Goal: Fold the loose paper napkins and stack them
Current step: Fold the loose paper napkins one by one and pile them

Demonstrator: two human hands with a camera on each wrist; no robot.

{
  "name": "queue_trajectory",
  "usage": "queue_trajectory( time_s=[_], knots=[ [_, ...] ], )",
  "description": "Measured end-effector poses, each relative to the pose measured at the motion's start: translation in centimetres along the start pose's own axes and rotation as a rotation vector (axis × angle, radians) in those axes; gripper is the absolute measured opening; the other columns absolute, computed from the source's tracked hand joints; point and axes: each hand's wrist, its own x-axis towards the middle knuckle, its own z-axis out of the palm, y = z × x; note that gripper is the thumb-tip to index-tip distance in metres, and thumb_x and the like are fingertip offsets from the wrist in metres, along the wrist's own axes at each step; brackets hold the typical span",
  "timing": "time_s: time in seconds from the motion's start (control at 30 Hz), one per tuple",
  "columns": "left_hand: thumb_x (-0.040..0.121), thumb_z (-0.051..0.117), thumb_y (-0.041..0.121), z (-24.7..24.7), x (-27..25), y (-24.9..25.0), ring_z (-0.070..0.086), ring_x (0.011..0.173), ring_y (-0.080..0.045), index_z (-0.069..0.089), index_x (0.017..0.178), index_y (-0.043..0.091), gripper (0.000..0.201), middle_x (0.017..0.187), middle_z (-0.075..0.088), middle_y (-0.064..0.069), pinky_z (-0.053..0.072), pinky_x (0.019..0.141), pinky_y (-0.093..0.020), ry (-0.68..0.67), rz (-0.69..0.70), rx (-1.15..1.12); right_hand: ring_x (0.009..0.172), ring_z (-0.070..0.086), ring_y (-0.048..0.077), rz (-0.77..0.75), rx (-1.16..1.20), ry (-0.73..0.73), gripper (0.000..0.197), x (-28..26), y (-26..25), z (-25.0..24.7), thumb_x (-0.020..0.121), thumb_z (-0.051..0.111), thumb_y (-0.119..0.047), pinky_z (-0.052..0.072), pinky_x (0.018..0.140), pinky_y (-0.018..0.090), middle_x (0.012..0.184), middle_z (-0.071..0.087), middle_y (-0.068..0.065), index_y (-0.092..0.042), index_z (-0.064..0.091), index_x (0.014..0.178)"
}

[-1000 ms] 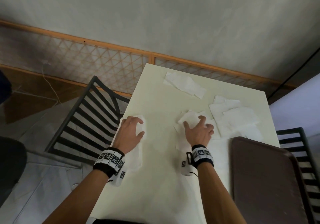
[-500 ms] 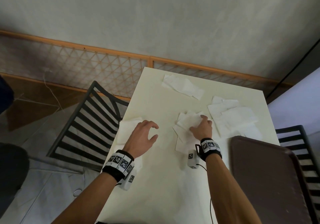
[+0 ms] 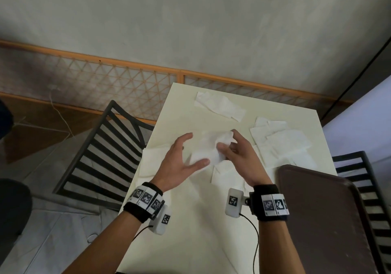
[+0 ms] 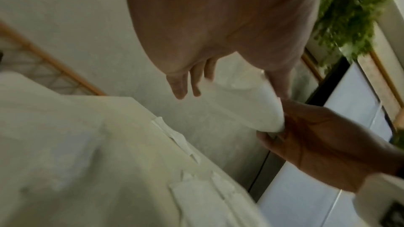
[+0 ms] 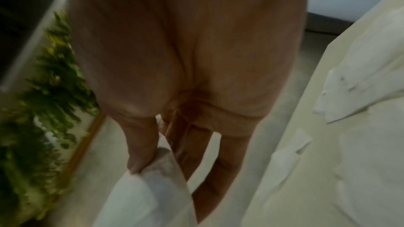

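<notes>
My right hand [image 3: 227,139] pinches a crumpled white napkin [image 3: 211,146] between thumb and fingers and holds it lifted above the cream table [image 3: 190,220]. The right wrist view shows the thumb [image 5: 140,153] pressing the napkin [image 5: 148,196] against the fingers. My left hand [image 3: 197,148] hovers just left of it, fingers spread, its thumb [image 4: 282,84] at the napkin's edge [image 4: 240,106]. A folded stack [image 3: 152,163] lies at the table's left edge. Another napkin [image 3: 226,172] lies flat under my hands.
Loose napkins lie at the far edge [image 3: 220,106] and in a pile on the right [image 3: 279,140]. A dark brown tray [image 3: 317,220] covers the near right corner. Black slatted chairs stand left [image 3: 101,153] and right [image 3: 359,178] of the table.
My right hand has gathered a napkin from the table and raised it. My left hand has left the folded stack and moved right, up to the lifted napkin.
</notes>
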Motion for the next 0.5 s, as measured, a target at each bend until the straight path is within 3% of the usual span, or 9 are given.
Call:
queue_trajectory(
  time_s=[0.07,0.13,0.17,0.23,0.37,0.5],
  knots=[
    [0.086,0.087,0.051,-0.2,0.1,1.7,0.065,0.127,-0.004,0.062,0.139,0.027,0.064,0.137,0.07,0.016,0.051,0.114,-0.035,-0.06,0.009,-0.156,0.107,0.079,0.029,-0.065,0.017,0.032,0.018,-0.9,-2.3,0.6,0.11,0.064,-0.01,0.064,0.088,0.042,0.113,0.081,0.012,-0.004,0.063,0.127],
    [0.092,0.086,0.037,-0.4,0.0,3.0,0.077,0.103,-0.021,0.073,0.107,0.01,0.033,0.107,0.081,-0.003,0.059,0.102,-0.052,-0.083,0.026,-0.267,0.108,0.079,0.027,-0.096,0.021,0.109,0.017,-1.3,-3.2,1.0,0.111,0.064,-0.013,0.064,0.088,0.041,0.116,0.081,0.008,-0.007,0.067,0.126],
    [0.094,0.085,0.034,-0.5,-0.1,3.3,0.077,0.096,-0.03,0.072,0.099,0.003,0.034,0.1,0.08,-0.014,0.058,0.097,-0.06,-0.058,0.038,-0.298,0.108,0.078,0.026,-0.091,0.027,0.137,0.016,-1.5,-3.4,1.1,0.111,0.065,-0.016,0.063,0.088,0.041,0.115,0.081,0.007,-0.007,0.068,0.124],
    [0.096,0.083,0.03,-0.6,-0.2,3.9,0.077,0.094,-0.035,0.074,0.098,0.002,0.03,0.098,0.079,-0.019,0.057,0.094,-0.065,0.033,0.051,-0.324,0.11,0.077,0.023,-0.063,0.027,0.117,0.017,-2.0,-3.2,1.1,0.108,0.069,-0.02,0.062,0.089,0.042,0.116,0.08,0.005,-0.01,0.071,0.122],
    [0.098,0.08,0.016,-1.6,-0.8,5.2,0.076,0.099,-0.039,0.078,0.108,0.007,0.013,0.103,0.082,-0.009,0.06,0.095,-0.061,0.093,0.12,-0.313,0.115,0.078,0.027,-0.062,0.08,0.097,0.025,-2.5,-2.3,1.6,0.103,0.076,-0.011,0.062,0.099,0.046,0.122,0.081,0.004,-0.014,0.078,0.127],
    [0.097,0.076,0.001,-2.7,-0.9,4.6,0.071,0.093,-0.042,0.081,0.102,0.007,0.01,0.096,0.078,-0.012,0.058,0.085,-0.058,0.08,0.273,-0.178,0.097,0.072,0.026,-0.099,0.158,0.221,0.013,-2.1,-1.3,1.9,0.104,0.068,-0.001,0.055,0.083,0.046,0.105,0.08,0.014,-0.004,0.081,0.107]
  ],
)
